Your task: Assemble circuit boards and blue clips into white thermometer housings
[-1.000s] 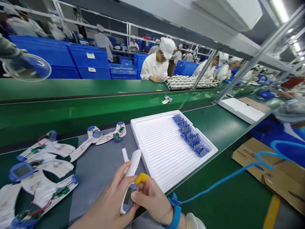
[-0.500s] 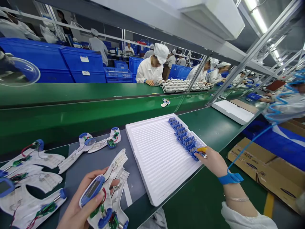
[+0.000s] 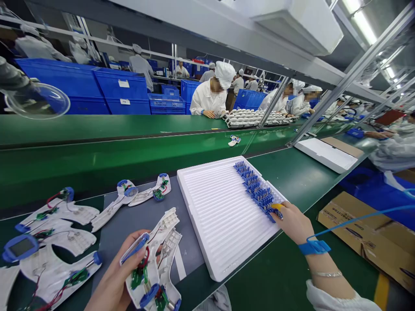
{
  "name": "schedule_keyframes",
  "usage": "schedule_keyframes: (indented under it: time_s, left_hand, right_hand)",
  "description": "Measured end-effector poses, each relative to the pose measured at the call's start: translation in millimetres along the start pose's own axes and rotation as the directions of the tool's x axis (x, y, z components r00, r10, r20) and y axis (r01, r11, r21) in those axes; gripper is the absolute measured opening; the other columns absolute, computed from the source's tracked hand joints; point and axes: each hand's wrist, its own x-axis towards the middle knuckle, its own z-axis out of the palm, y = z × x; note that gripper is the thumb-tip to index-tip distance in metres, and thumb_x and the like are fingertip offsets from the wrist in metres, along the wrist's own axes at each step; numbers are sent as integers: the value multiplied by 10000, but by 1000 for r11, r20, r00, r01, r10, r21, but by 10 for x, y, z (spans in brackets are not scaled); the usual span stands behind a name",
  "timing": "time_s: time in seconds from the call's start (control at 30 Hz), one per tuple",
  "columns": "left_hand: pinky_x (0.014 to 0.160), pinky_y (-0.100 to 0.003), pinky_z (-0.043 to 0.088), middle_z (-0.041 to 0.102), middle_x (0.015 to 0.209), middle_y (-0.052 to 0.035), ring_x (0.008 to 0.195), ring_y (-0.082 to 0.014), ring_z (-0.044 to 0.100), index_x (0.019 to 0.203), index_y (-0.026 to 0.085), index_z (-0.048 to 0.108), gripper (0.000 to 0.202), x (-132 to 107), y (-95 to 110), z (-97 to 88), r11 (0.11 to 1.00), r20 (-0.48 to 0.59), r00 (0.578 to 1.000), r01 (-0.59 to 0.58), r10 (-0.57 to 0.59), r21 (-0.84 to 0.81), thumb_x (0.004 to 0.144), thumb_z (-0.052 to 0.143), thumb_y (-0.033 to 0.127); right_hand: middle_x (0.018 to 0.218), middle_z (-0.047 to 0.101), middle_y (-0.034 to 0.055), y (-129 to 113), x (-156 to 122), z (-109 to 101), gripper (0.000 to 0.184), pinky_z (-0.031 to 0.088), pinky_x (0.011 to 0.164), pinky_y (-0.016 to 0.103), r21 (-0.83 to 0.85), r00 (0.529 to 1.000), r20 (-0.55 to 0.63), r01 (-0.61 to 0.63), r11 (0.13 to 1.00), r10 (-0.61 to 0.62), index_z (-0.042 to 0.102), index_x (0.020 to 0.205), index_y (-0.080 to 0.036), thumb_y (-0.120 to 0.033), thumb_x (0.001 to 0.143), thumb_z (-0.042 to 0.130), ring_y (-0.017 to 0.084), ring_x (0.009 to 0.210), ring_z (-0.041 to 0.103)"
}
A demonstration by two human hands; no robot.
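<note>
My left hand (image 3: pixel 131 259) is closed around opened white thermometer housings (image 3: pixel 167 250) with green circuit boards, red wires and blue ends. A blue-framed display (image 3: pixel 134 248) is under its thumb, seen nearly edge-on. At the near right edge of a ribbed white foam tray (image 3: pixel 210 207), my right hand (image 3: pixel 293 220) pinches at the end of a row of small blue plastic parts (image 3: pixel 256 188) with metal pieces. Yellow covers (image 3: pixel 277 207) show on its fingertips, which partly hide the part between them. A blue wrist strap (image 3: pixel 314 247) with a cord circles the right wrist.
Several more opened housings (image 3: pixel 71 242) with boards and wires lie on the left. Behind the tray runs a green conveyor (image 3: pixel 129 151) carrying a small assembly (image 3: pixel 234 140). A metal post (image 3: pixel 311 112) stands back right, and a cardboard box (image 3: pixel 366 233) is at right.
The view has shifted slightly, so the scene sits further right. In my left hand the display has turned from face-on to nearly edge-on. My right hand stays at the row's near end.
</note>
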Motion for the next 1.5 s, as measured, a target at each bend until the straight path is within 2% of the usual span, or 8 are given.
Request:
schedule_keyframes:
  time_s: [0.23, 0.37, 0.53, 0.7, 0.93, 1.07, 1.23, 1.5]
  left_hand:
    - [549, -315, 541, 722, 865, -43, 743, -295, 681, 1083, 288, 506, 615, -129, 34, 7, 998, 31, 998, 59, -59, -15, 549, 782, 420]
    - [573, -317, 540, 721, 904, -55, 814, -312, 673, 1166, 292, 481, 719, -198, 78, 12, 997, 15, 997, 78, -78, -29, 529, 792, 412]
    - [560, -310, 537, 707, 947, -70, 801, -313, 675, 1127, 273, 509, 698, -221, 65, 2, 999, 5, 999, 32, -31, -29, 512, 794, 438]
    - [585, -320, 543, 713, 911, -66, 807, -316, 677, 1088, 263, 521, 641, -221, 41, -41, 999, 5, 1000, -9, 9, -50, 529, 790, 423]
    - [622, -336, 558, 719, 894, -48, 805, -296, 688, 1208, 262, 472, 649, -199, 36, -91, 985, 29, 997, 79, -75, -152, 625, 749, 333]
    - [597, -313, 553, 718, 859, -72, 727, -260, 702, 1256, 198, 446, 547, -157, 10, -80, 968, 55, 991, 129, -119, -213, 744, 637, 212]
    - [606, -309, 553, 719, 856, -76, 738, -261, 704, 1284, 190, 410, 557, -150, -19, -87, 961, 59, 991, 134, -124, -241, 766, 614, 155]
    - [610, -312, 547, 706, 840, -93, 728, -255, 704, 1306, 193, 335, 556, -160, -58, -80, 957, 104, 984, 169, -148, -238, 809, 584, 175]
  right_hand:
    - [875, 596, 102, -17, -10, 31, 273, 460, 569, 278, 14, 999, -3, 54, 998, -54, 681, 804, -143, -305, 849, 466, 193, 709, 583]
    - [852, 601, 100, -30, 5, 14, 274, 453, 547, 285, 20, 999, -22, 47, 999, -47, 680, 768, -150, -312, 836, 470, 200, 683, 588]
    - [917, 605, 123, -147, 81, -1, 307, 459, 616, 309, 30, 995, -69, 69, 997, -66, 663, 894, -113, -333, 847, 454, 218, 733, 592]
    - [860, 613, 133, -244, 205, 31, 303, 440, 614, 328, 42, 993, -96, 68, 997, -64, 656, 806, -117, -314, 854, 430, 238, 729, 588]
    - [790, 625, 73, -249, 230, 75, 194, 444, 638, 294, 97, 991, -65, 125, 987, -119, 657, 734, -174, -234, 805, 487, 198, 692, 599]
    - [813, 631, 106, -246, 244, 19, 223, 440, 645, 324, 93, 990, -69, 126, 988, -120, 653, 752, -153, -248, 827, 465, 232, 708, 607]
    - [777, 657, 114, -211, 276, -65, 266, 422, 557, 309, 91, 995, -46, 97, 991, -93, 656, 861, -138, -291, 846, 440, 238, 663, 616]
    - [972, 652, 128, -598, 337, 89, 228, 419, 558, 270, 147, 993, -46, 115, 982, -110, 652, 914, -140, -142, 808, 450, 203, 706, 643]
